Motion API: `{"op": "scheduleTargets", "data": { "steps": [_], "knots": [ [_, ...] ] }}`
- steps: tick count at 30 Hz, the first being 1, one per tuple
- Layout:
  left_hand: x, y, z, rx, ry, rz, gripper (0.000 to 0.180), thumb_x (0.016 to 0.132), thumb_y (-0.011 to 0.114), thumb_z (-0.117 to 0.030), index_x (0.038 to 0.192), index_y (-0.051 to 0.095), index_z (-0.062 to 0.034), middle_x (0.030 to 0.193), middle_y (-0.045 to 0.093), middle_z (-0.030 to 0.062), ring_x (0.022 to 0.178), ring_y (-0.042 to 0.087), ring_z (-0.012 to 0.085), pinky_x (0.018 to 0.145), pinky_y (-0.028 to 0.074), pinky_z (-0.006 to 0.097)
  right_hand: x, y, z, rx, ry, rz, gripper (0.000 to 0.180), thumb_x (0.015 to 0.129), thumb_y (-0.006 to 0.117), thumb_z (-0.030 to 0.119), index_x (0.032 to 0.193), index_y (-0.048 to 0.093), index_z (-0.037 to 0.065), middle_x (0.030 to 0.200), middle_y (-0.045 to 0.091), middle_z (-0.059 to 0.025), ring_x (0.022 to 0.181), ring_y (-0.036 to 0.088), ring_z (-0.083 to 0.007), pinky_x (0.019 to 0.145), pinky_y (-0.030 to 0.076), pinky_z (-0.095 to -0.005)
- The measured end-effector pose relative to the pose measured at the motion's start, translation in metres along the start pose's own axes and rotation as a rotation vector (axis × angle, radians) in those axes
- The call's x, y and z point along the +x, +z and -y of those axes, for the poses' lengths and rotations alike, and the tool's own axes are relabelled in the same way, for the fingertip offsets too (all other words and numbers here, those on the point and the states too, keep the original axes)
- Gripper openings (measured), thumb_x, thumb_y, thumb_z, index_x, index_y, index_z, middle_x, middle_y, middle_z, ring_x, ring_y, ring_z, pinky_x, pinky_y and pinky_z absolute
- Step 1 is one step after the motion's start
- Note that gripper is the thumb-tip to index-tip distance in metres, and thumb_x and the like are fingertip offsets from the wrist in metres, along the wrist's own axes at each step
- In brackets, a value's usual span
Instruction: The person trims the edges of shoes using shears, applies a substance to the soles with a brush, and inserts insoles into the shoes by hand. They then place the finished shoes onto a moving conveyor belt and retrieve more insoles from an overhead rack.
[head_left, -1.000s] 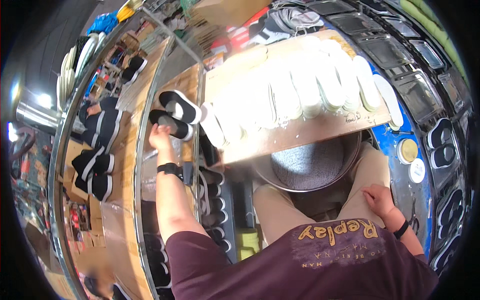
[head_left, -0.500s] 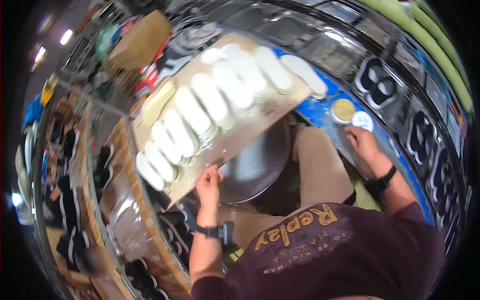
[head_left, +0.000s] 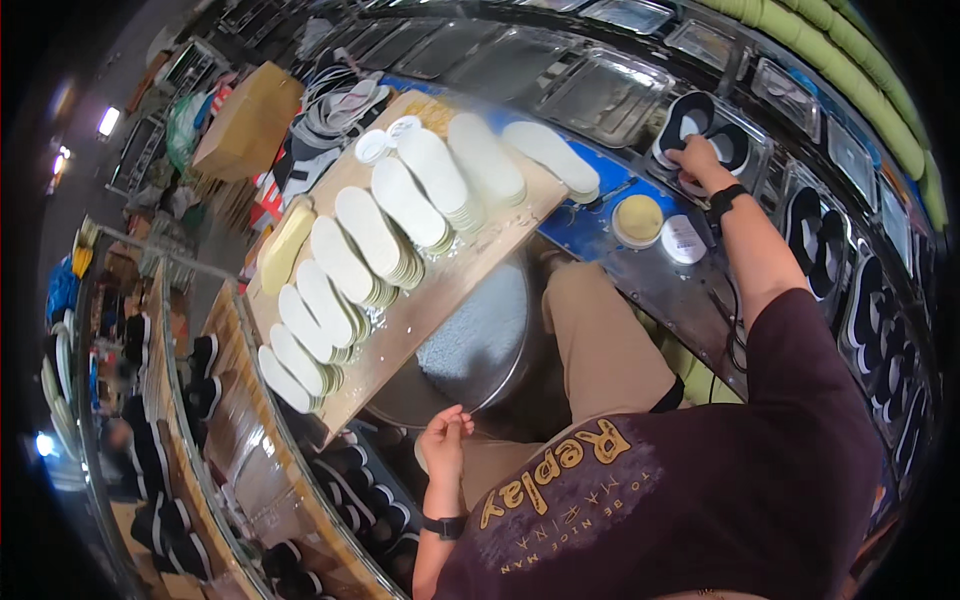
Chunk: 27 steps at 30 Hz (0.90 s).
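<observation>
My right hand (head_left: 697,160) reaches out to a pair of black shoes with white soles, its fingers closed on the near edge of the left shoe (head_left: 686,118). The other shoe (head_left: 728,146) stands beside it on the same metal tray. Low over my lap, my left hand (head_left: 445,440) is closed, fingers drawn together against the thumb; what they hold, if anything, I cannot make out. Ahead of it, stacks of white insoles (head_left: 378,232) stand in a slanting row along a wooden board (head_left: 415,318).
A round basin (head_left: 470,330) sits below the board. On the blue-edged bench are a tub of yellowish stuff (head_left: 637,220), a white lid (head_left: 683,240) and dark-handled scissors (head_left: 735,345). Metal trays (head_left: 610,95) line the far side. A shoe rack (head_left: 255,400) stands at left.
My right hand has moved from beside the white lid out to the black shoes. My left hand has drawn back from the board's edge toward my lap. The view has shifted.
</observation>
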<state>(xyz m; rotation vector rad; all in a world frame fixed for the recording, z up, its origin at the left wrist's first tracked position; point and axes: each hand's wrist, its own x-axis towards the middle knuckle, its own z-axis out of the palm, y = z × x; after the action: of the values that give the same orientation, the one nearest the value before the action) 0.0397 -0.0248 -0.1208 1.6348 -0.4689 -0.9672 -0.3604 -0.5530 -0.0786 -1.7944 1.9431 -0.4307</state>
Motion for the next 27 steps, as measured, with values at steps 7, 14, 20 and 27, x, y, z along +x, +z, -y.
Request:
{"op": "scheduleTargets", "data": {
  "steps": [7,14,20,27],
  "knots": [
    [-0.02,-0.004,0.0,0.021,0.015,-0.013,0.018,0.097,0.052,-0.005,0.11,0.063,0.0031,0.09,0.068,0.009,0.076,0.063,0.014,0.071,0.053,0.026,-0.147,0.008,0.076,-0.058,-0.637,-0.395,0.042,0.074,0.076,0.04,0.084,0.063,0.002,0.078,0.062,-0.017,0.073,0.061,-0.0386,0.063,0.048,-0.0447],
    [-0.027,0.004,0.001,0.008,0.078,0.08,0.017,0.097,0.052,-0.008,0.104,0.063,0.0025,0.093,0.067,0.0088,0.081,0.063,0.0136,0.074,0.052,0.026,-0.279,0.038,0.112,0.222,-1.269,0.108,0.029,0.068,0.079,0.022,0.085,0.06,0.009,0.083,0.058,-0.0099,0.075,0.06,-0.0314,0.062,0.048,-0.0399],
    [-0.033,0.005,0.002,0.074,0.306,0.028,0.019,0.097,0.055,-0.021,0.107,0.056,-0.004,0.103,0.059,0.0039,0.087,0.053,0.0093,0.081,0.043,0.024,-0.349,0.145,0.169,0.007,-1.395,0.421,0.018,0.082,0.063,0.025,0.092,0.058,0.011,0.089,0.058,-0.009,0.08,0.063,-0.0308,0.065,0.051,-0.0426],
    [-0.009,-0.05,0.001,0.771,0.126,-0.029,0.033,0.091,0.055,-0.031,0.088,0.067,-0.0002,0.085,0.067,0.0198,0.082,0.066,0.0303,0.076,0.05,0.038,-0.369,0.141,0.152,0.188,-1.427,0.683,0.02,0.082,0.062,0.016,0.101,0.062,0.01,0.093,0.063,-0.0107,0.085,0.064,-0.0306,0.071,0.052,-0.0421]
  ]
}}
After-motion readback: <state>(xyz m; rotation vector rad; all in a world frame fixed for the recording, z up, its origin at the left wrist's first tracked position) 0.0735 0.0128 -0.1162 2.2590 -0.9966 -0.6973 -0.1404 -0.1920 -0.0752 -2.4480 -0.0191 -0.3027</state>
